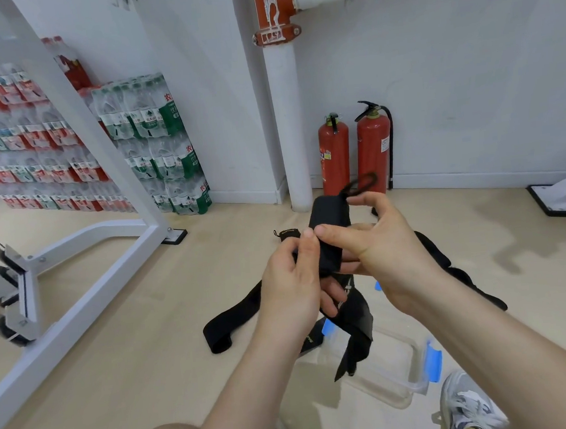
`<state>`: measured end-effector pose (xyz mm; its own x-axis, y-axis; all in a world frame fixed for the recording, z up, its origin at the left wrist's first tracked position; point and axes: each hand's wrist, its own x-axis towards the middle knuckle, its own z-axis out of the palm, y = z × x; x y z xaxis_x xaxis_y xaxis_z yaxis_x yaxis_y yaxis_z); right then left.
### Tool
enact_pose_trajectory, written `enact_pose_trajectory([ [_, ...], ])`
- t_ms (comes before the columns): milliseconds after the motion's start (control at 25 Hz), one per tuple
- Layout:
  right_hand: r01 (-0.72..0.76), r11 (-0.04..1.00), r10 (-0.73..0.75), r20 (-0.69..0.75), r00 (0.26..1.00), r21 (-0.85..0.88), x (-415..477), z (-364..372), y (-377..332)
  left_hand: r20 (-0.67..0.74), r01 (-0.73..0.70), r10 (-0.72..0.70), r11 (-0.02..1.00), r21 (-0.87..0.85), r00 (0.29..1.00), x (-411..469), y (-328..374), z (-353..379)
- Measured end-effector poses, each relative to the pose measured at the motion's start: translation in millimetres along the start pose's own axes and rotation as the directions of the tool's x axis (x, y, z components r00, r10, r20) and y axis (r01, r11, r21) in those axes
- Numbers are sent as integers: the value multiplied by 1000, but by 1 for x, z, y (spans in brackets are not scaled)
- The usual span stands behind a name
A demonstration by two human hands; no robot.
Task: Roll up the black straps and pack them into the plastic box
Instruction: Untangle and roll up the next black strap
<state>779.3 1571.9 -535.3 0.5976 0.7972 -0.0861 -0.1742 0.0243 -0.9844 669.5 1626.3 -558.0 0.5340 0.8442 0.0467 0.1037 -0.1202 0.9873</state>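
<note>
Both of my hands hold one black strap (329, 230) in the air above the floor. My left hand (291, 282) pinches its lower part between thumb and fingers. My right hand (379, 240) grips the upper part, whose thin loop sticks up behind my fingers. The strap's tail (354, 338) hangs down over a clear plastic box (391, 372) with blue latches. More black straps lie on the floor: one (229, 318) to the left of the box, another (465, 277) to the right behind my right wrist.
A white metal gym frame (81, 232) stands on the left. Shrink-wrapped packs of water bottles (152, 147) are stacked by the wall. Two red fire extinguishers (355, 153) stand beside a white pipe (289, 121). My knee and shoes (469, 406) are at the bottom.
</note>
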Motion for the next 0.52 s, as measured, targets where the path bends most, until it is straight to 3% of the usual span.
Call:
enact_pose_trajectory([
  [120,-17,998,20,49,999,-62,2,0,1,17,10,-12,992,129,1000,0,0,-1],
  [320,41,981,1,216,976,-189,6,-8,-2,14,71,-72,996,48,997,2,0,-8],
  [480,123,942,-47,240,970,-313,14,-22,-10,-209,-55,57,998,18,976,13,3,-27],
  [520,138,937,-57,251,966,-321,15,-25,-12,-193,-68,61,997,-33,979,15,4,-33],
])
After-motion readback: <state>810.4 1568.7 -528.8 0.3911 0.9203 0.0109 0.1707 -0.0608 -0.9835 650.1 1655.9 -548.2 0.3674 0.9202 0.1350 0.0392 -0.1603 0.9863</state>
